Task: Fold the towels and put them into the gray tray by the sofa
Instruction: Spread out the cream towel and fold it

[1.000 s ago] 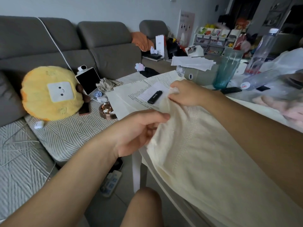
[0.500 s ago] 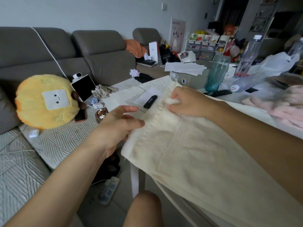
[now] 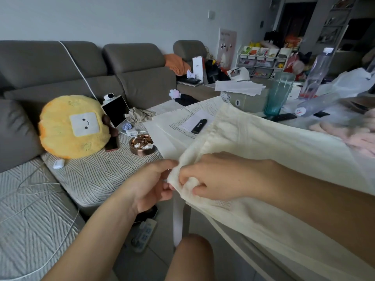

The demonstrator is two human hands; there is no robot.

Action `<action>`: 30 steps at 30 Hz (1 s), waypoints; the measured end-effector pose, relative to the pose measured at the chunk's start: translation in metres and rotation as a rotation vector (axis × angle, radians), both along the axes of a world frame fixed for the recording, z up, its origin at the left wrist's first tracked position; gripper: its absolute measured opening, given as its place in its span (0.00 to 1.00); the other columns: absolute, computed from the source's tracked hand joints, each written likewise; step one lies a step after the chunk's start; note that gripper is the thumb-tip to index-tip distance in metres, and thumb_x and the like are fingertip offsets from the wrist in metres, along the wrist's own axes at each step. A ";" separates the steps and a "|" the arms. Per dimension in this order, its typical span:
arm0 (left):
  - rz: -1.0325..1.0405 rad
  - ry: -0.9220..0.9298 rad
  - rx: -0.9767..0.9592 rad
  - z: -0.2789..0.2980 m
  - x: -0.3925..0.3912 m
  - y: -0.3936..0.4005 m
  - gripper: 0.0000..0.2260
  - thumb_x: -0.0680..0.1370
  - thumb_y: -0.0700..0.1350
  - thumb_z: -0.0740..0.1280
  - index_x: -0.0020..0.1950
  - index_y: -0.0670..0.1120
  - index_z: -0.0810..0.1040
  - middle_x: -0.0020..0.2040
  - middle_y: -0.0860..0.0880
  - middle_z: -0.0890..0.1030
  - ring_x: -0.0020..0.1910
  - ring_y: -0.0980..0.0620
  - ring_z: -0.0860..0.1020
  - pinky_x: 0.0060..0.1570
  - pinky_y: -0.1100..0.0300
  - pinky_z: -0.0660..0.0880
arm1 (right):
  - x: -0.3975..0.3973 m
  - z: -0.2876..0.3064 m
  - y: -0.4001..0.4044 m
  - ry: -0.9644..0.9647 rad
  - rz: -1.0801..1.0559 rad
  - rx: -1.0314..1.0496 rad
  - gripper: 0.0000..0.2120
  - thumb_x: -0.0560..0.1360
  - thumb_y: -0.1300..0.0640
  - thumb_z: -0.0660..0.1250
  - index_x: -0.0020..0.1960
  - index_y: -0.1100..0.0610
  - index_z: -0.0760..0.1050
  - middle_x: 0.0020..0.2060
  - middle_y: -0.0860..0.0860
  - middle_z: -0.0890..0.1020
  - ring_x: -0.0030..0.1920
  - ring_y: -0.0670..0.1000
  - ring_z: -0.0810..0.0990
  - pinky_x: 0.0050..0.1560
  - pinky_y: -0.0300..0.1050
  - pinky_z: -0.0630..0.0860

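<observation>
A cream towel (image 3: 269,151) lies across the near end of the table and hangs over its front edge. My right hand (image 3: 219,176) grips a bunched corner of it at the table's left edge. My left hand (image 3: 151,184) pinches the same corner from the left, fingertips touching the cloth. A pink towel (image 3: 353,134) lies crumpled at the right of the table. No gray tray is in sight.
Printed papers (image 3: 182,122) with a black lighter (image 3: 198,125) lie beyond the towel. A teal glass (image 3: 279,94), plastic bottles (image 3: 316,72) and a plastic bag stand further back. On the gray sofa (image 3: 132,78) sit a yellow plush cushion (image 3: 74,126), a tablet and a copper ashtray (image 3: 142,144). A power strip (image 3: 144,234) lies on the floor.
My right hand pulled the far corner of the cream towel back toward me, and it now meets my left hand at the table's near left edge.
</observation>
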State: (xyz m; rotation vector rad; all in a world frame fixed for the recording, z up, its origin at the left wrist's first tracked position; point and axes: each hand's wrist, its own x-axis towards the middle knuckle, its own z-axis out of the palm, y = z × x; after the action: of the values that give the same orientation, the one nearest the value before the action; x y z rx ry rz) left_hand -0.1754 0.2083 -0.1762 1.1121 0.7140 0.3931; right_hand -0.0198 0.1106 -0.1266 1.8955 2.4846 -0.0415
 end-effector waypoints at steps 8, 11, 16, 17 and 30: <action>0.212 -0.056 0.169 0.000 0.000 0.002 0.18 0.73 0.26 0.62 0.60 0.39 0.77 0.46 0.38 0.75 0.34 0.47 0.72 0.30 0.58 0.66 | 0.000 0.035 0.011 0.255 -0.098 0.327 0.04 0.74 0.48 0.60 0.46 0.46 0.68 0.25 0.45 0.71 0.30 0.42 0.70 0.31 0.45 0.66; 0.178 -0.089 0.130 -0.005 0.002 -0.005 0.15 0.76 0.31 0.63 0.62 0.39 0.76 0.51 0.38 0.78 0.46 0.42 0.75 0.44 0.48 0.70 | -0.013 0.039 0.022 0.386 -0.127 0.505 0.02 0.75 0.52 0.61 0.47 0.48 0.69 0.25 0.46 0.71 0.31 0.50 0.73 0.35 0.50 0.73; 0.147 -0.148 0.150 -0.011 -0.004 -0.004 0.09 0.78 0.36 0.63 0.56 0.44 0.76 0.43 0.42 0.79 0.39 0.47 0.76 0.37 0.55 0.71 | -0.031 0.001 0.023 0.193 -0.096 0.135 0.06 0.79 0.53 0.58 0.56 0.49 0.68 0.39 0.48 0.77 0.39 0.55 0.77 0.39 0.48 0.74; 0.140 -0.162 0.148 -0.014 -0.006 -0.004 0.09 0.79 0.38 0.63 0.57 0.45 0.77 0.42 0.42 0.79 0.38 0.48 0.76 0.36 0.55 0.71 | -0.030 0.000 0.023 0.211 -0.095 0.133 0.10 0.78 0.54 0.58 0.59 0.49 0.68 0.40 0.47 0.77 0.40 0.54 0.77 0.38 0.47 0.73; 0.116 -0.025 0.421 -0.018 -0.009 0.014 0.04 0.73 0.44 0.71 0.42 0.45 0.80 0.33 0.46 0.79 0.29 0.49 0.73 0.28 0.57 0.67 | 0.072 0.008 0.042 0.265 -0.454 0.169 0.19 0.78 0.53 0.61 0.69 0.51 0.71 0.60 0.49 0.76 0.58 0.50 0.76 0.61 0.53 0.73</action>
State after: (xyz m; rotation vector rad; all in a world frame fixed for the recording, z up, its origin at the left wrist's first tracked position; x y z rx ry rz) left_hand -0.1844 0.2221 -0.1938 1.4614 0.6926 0.6767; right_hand 0.0526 0.1527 -0.1189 2.6478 2.1973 -0.0963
